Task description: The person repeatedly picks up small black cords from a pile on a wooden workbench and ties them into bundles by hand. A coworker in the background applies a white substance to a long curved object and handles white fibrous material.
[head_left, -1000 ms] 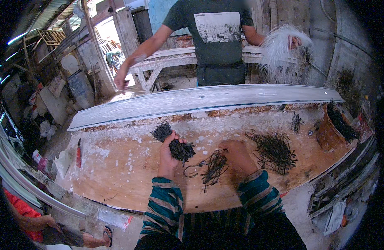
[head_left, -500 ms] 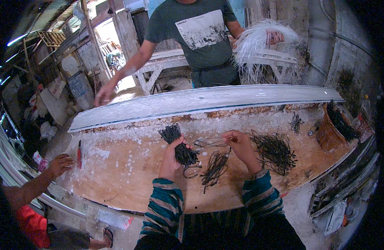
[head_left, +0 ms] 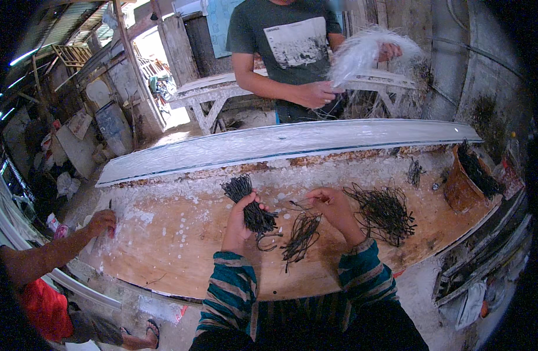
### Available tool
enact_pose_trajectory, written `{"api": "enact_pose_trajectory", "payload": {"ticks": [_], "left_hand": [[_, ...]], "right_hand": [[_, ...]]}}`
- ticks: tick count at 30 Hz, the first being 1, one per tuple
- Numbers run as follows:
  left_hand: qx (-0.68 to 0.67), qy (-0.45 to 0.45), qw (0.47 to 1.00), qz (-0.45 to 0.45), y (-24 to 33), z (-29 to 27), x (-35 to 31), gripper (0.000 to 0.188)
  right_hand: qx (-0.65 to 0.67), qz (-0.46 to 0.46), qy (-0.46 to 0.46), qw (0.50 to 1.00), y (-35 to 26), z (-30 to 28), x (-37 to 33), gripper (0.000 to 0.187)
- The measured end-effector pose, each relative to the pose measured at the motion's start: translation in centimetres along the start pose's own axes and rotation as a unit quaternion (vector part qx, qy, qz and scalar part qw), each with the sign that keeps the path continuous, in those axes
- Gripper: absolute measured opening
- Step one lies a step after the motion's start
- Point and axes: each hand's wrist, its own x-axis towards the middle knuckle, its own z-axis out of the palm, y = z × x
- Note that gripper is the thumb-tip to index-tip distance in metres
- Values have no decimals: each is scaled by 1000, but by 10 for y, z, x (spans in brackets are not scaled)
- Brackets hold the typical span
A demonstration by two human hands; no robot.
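My left hand [head_left: 239, 216] is closed round a thick bundle of black cord loops [head_left: 260, 219], held upright and tilted over the wooden table. To its right, my right hand [head_left: 338, 212] pinches a thin black cord [head_left: 299, 204] between thumb and fingers; part of the cord is hidden by them. Below and between my hands lies a loose clump of black cord loops [head_left: 303, 240]. A larger tangled pile of black cord loops [head_left: 383, 213] rests just right of my right hand.
Along the table's [head_left: 181, 251] far side runs a long white panel [head_left: 292, 137]. A brown bucket [head_left: 460, 186] with black strands stands at right. A small black bunch [head_left: 415, 172] lies nearby. At left, a co-worker's hand [head_left: 100, 222] touches a red tool [head_left: 111, 230]. Another person holds white fibres [head_left: 362, 58].
My right hand has shifted slightly left, and the cord in it shows less length. The left co-worker's hand has reached the red tool. The person opposite has brought an arm in to the white fibres.
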Motion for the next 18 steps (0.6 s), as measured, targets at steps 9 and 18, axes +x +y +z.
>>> {"api": "enact_pose_trajectory", "payload": {"ticks": [9,18], "left_hand": [[36,19,998,-37,-1,-3,0,20],[126,20,982,-142,-11,22,-16,20]], "right_hand": [[103,-19,-19,994,-10,-4,0,17],[247,25,-139,959,-32,-5,-8,22]]}}
